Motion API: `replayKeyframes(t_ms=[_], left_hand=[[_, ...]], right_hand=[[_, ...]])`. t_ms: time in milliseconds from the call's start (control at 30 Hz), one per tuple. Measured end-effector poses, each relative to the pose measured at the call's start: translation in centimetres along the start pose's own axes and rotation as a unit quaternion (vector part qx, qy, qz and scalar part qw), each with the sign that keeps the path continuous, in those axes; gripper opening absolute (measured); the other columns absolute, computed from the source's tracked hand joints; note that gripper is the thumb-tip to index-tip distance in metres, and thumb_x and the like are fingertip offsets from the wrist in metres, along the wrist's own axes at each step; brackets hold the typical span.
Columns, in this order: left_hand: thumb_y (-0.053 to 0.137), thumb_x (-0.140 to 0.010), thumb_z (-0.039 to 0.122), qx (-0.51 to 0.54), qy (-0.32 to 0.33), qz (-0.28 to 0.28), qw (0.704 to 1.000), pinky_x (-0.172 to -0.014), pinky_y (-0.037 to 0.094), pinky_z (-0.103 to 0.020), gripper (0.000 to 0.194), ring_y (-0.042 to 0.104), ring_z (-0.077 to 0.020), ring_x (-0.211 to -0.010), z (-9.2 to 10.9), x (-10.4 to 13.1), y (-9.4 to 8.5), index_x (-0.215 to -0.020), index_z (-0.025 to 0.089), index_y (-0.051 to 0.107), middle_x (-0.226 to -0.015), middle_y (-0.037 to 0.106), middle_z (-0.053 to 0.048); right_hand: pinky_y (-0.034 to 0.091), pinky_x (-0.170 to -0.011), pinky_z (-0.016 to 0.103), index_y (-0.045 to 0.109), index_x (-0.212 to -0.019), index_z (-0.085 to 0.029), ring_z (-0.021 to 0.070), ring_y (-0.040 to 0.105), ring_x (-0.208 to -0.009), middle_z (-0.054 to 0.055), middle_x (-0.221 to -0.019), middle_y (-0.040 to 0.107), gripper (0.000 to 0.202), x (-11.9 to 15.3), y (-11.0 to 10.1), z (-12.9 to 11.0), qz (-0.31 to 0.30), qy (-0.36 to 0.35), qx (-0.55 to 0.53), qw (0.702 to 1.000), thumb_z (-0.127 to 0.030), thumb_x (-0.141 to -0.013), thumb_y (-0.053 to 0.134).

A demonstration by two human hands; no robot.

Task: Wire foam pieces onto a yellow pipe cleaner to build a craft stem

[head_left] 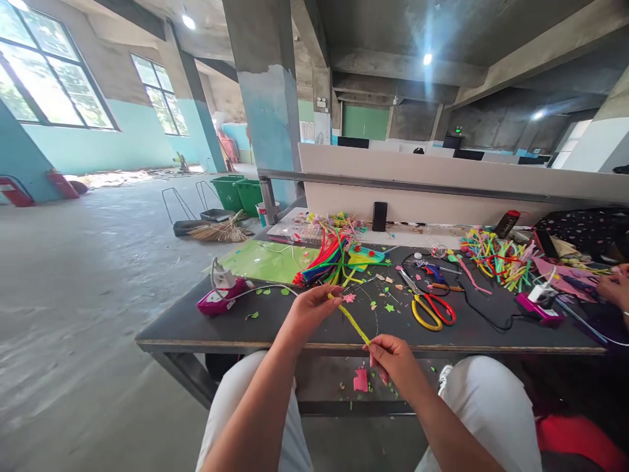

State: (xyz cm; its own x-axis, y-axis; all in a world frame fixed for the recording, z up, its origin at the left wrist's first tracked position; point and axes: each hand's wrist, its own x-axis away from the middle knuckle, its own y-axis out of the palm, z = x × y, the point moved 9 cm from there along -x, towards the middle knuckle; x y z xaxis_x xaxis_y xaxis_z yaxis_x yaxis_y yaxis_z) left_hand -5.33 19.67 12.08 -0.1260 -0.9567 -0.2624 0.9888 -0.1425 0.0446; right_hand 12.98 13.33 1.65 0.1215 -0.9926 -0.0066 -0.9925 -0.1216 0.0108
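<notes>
A yellow pipe cleaner (354, 322) stretches at a slant between my two hands, above the table's front edge. My left hand (314, 309) pinches its upper end. Lower and to the right, my right hand (389, 356) grips the other end between thumb and fingers. Just beyond my left hand lies a bundle of pipe cleaners (324, 259) in red, blue, green and yellow. Scissors (427, 305) with one yellow and one red handle rest to the right, blades pointing away. Small star and leaf scraps (390, 307) are scattered around them.
A purple power strip (222, 298) stands at the left edge, another (539, 309) at the right, with cords across the table. A blue glue gun (435, 274) lies behind the scissors. A heap of colourful pieces (498, 259) is at right, near another person's hand (614, 286). A phone (379, 216) leans at the back.
</notes>
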Motion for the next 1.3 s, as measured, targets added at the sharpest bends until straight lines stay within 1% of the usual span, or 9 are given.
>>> replayKeyframes(t_ms=[133, 367, 600, 733, 867, 1000, 1067, 1133, 1300], left_hand=[[0.075, -0.065, 0.037, -0.043, -0.037, -0.026, 0.998, -0.064, 0.045, -0.026, 0.028, 0.061, -0.0169, -0.067, -1.3, 0.0, 0.2, -0.083, 0.016, 0.075, -0.069, 0.069, -0.004], [0.079, -0.059, 0.040, -0.005, -0.077, -0.011, 0.997, -0.064, 0.050, -0.029, 0.031, 0.062, -0.0160, -0.061, -3.1, -0.2, 0.4, -0.076, 0.014, 0.074, -0.071, 0.070, -0.004], [0.079, -0.059, 0.040, -0.003, -0.082, 0.001, 0.997, -0.059, 0.050, -0.026, 0.029, 0.059, -0.0131, -0.054, -3.5, 0.0, 0.9, -0.069, 0.014, 0.073, -0.062, 0.066, -0.002], [0.079, -0.059, 0.040, 0.001, -0.089, -0.004, 0.996, -0.058, 0.049, -0.026, 0.030, 0.059, -0.0133, -0.054, -3.2, 0.2, 0.7, -0.069, 0.013, 0.072, -0.060, 0.066, -0.002], [0.074, -0.067, 0.044, 0.108, -0.067, -0.050, 0.991, -0.075, 0.050, -0.031, 0.047, 0.065, -0.0185, -0.076, -1.4, 0.2, 0.2, -0.102, 0.014, 0.070, -0.093, 0.071, -0.010], [0.056, -0.081, 0.052, 0.303, -0.066, -0.068, 0.948, -0.089, 0.048, -0.039, 0.053, 0.061, -0.0231, -0.102, -1.2, -0.2, 0.1, -0.123, 0.020, 0.057, -0.119, 0.063, -0.012], [0.062, -0.081, 0.039, 0.321, -0.091, -0.070, 0.940, -0.086, 0.048, -0.035, 0.043, 0.063, -0.0199, -0.096, -2.5, -0.2, 1.2, -0.120, 0.020, 0.060, -0.112, 0.066, -0.011], [0.069, -0.076, 0.026, 0.295, -0.116, -0.124, 0.940, -0.079, 0.049, -0.030, 0.039, 0.065, -0.0176, -0.085, -3.8, 0.5, 3.9, -0.114, 0.017, 0.064, -0.104, 0.068, -0.011], [0.075, -0.070, 0.025, 0.280, -0.092, -0.238, 0.926, -0.066, 0.046, -0.027, 0.033, 0.060, -0.0139, -0.069, -4.9, 3.1, 10.0, -0.101, 0.013, 0.071, -0.084, 0.069, -0.008]], right_hand=[[0.030, -0.030, 0.018, 0.062, -0.072, -0.017, 0.0061, 0.041, -0.031, -0.005, -0.051, 0.055, 0.033, 0.1, 0.3, 0.0, -0.003, 0.013, 0.036, 0.999, -0.049, -0.078, 0.058], [0.030, -0.029, 0.017, 0.057, -0.064, -0.018, 0.0059, 0.040, -0.028, -0.006, -0.044, 0.052, 0.028, 1.0, -0.3, -0.4, 0.048, 0.042, 0.103, 0.993, -0.041, -0.079, 0.052], [0.028, -0.029, 0.017, 0.054, -0.062, -0.018, 0.0055, 0.037, -0.027, -0.007, -0.043, 0.050, 0.023, 1.0, -0.7, 0.5, 0.082, 0.055, 0.102, 0.990, -0.035, -0.077, 0.050], [0.027, -0.029, 0.017, 0.056, -0.063, -0.018, 0.0053, 0.037, -0.027, -0.006, -0.044, 0.051, 0.024, 0.7, -0.1, 0.9, 0.053, 0.058, 0.080, 0.994, -0.036, -0.078, 0.052], [0.026, -0.029, 0.017, 0.060, -0.069, -0.017, 0.0045, 0.037, -0.029, -0.006, -0.048, 0.052, 0.027, 0.4, 0.5, 0.1, 0.022, 0.025, 0.004, 0.999, -0.042, -0.079, 0.056], [0.028, -0.034, 0.016, 0.062, -0.075, -0.016, 0.0029, 0.039, -0.034, -0.005, -0.054, 0.052, 0.027, 0.5, 0.4, -1.7, 0.022, -0.031, -0.103, 0.994, -0.042, -0.082, 0.059], [0.029, -0.035, 0.016, 0.063, -0.075, -0.015, 0.0025, 0.038, -0.034, -0.005, -0.054, 0.052, 0.027, 0.7, 0.4, -2.3, 0.026, -0.043, -0.136, 0.989, -0.041, -0.082, 0.060], [0.028, -0.034, 0.016, 0.063, -0.075, -0.015, 0.0025, 0.037, -0.034, -0.005, -0.053, 0.052, 0.027, 1.0, 0.5, -2.6, 0.029, -0.046, -0.155, 0.986, -0.041, -0.081, 0.061], [0.027, -0.032, 0.017, 0.058, -0.067, -0.016, 0.0033, 0.036, -0.032, -0.005, -0.052, 0.051, 0.030, 1.6, 0.7, -2.8, 0.053, -0.053, -0.144, 0.987, -0.042, -0.081, 0.061]])
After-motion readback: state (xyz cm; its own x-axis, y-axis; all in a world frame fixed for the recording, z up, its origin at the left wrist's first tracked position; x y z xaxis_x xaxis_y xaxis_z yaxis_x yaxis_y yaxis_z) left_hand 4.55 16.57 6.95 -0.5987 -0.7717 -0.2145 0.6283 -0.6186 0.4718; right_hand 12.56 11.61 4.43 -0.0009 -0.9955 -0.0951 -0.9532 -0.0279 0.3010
